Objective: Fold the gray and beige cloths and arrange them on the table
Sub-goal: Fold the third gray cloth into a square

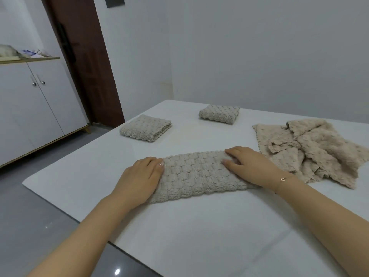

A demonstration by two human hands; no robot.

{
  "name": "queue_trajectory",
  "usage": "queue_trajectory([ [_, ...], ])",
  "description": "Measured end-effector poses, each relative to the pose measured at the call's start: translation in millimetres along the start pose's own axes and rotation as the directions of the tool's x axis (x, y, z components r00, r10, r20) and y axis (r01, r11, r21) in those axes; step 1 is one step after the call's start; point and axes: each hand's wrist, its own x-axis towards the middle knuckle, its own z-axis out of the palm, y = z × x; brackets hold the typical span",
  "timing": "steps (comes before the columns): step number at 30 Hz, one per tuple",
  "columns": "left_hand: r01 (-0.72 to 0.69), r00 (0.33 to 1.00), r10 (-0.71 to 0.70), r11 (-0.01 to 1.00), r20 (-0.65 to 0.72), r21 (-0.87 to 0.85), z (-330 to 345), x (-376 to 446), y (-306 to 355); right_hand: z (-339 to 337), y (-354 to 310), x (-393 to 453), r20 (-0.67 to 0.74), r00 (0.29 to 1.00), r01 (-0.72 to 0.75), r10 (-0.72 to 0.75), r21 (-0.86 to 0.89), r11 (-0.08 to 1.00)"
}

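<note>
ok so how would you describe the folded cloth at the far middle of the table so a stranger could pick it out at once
Start at the white table and look to its far edge by the grey wall. There lies a small grey-beige bobbled cloth folded into a thick square. It sits farther back than the other folded square on its left, and unlike the crumpled beige pile, it is neat.

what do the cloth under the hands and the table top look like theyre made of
Cloth under the hands: looks like soft plush microfiber or coral fleece, matte gray-beige, going by its fuzzy, puffed bubble grid.
Table top: a smooth, hard white slab with a matte to low sheen, perhaps laminate or stone; the look leaves it open.
</note>
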Motion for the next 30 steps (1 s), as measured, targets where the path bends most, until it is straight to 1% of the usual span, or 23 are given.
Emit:
queue_trajectory([
  [2, 0.028, 0.999, -0.027, 0.999, 0.041, -0.03, -11, -3, 0, -12, 3, 0, -0.03, 1.0, -0.009, 0.01, 0.035, 0.999],
  [3, 0.037, 0.999, -0.037, 0.999, 0.04, -0.003, -16, -1, 0, -18, 4, 0, -0.043, 0.999, -0.02, 0.024, 0.084, 0.996],
  [5, 0.044, 0.999, -0.043, 0.997, -0.02, 0.064, -24, 7, 4, -28, 10, -1, -0.076, 0.995, -0.045, 0.06, 0.184, 0.982],
  [7, 0.013, 0.996, -0.01, 0.999, -0.084, 0.04, -28, 20, 14, -34, 18, -1, -0.133, 0.986, -0.066, 0.1, 0.237, 0.969],
  [8, -0.026, 0.995, 0.027, 1.0, -0.096, 0.013, -27, 29, 21, -35, 23, 0, -0.161, 0.98, -0.075, 0.117, 0.245, 0.967],
  [9, -0.068, 0.994, 0.067, 0.998, -0.084, -0.001, -24, 39, 29, -34, 28, 2, -0.172, 0.975, -0.095, 0.14, 0.247, 0.965],
  [11, -0.112, 0.994, 0.111, 0.993, -0.022, -0.026, -14, 56, 46, -28, 36, 4, -0.141, 0.969, -0.166, 0.203, 0.235, 0.958],
  [13, -0.101, 0.994, 0.104, 0.989, 0.028, -0.105, -1, 68, 59, -19, 41, 7, -0.112, 0.963, -0.219, 0.244, 0.197, 0.956],
  [14, -0.091, 0.995, 0.097, 0.984, 0.03, -0.152, 5, 72, 63, -15, 42, 9, -0.123, 0.962, -0.22, 0.244, 0.179, 0.959],
  [16, -0.089, 0.996, 0.086, 0.968, -0.022, -0.235, 17, 73, 67, -11, 39, 11, -0.166, 0.96, -0.192, 0.224, 0.189, 0.963],
  [18, -0.105, 0.991, 0.076, 0.952, -0.11, -0.288, 26, 71, 68, -8, 37, 12, -0.22, 0.954, -0.152, 0.203, 0.228, 0.962],
  [20, -0.119, 0.981, 0.056, 0.929, -0.184, -0.351, 31, 69, 66, -6, 36, 14, -0.282, 0.94, -0.123, 0.194, 0.252, 0.96],
  [21, -0.122, 0.979, 0.046, 0.916, -0.2, -0.383, 32, 69, 65, -5, 36, 14, -0.308, 0.931, -0.115, 0.196, 0.263, 0.958],
  [24, -0.121, 0.979, 0.037, 0.894, -0.2, -0.431, 34, 69, 64, -2, 38, 16, -0.322, 0.924, -0.118, 0.209, 0.281, 0.953],
  [27, -0.119, 0.979, 0.034, 0.899, -0.203, -0.421, 35, 70, 64, 4, 37, 17, -0.299, 0.933, -0.14, 0.2, 0.211, 0.967],
  [30, -0.1, 0.98, 0.023, 0.917, -0.199, -0.385, 35, 71, 63, 5, 34, 15, -0.347, 0.921, -0.13, 0.176, 0.151, 0.98],
])
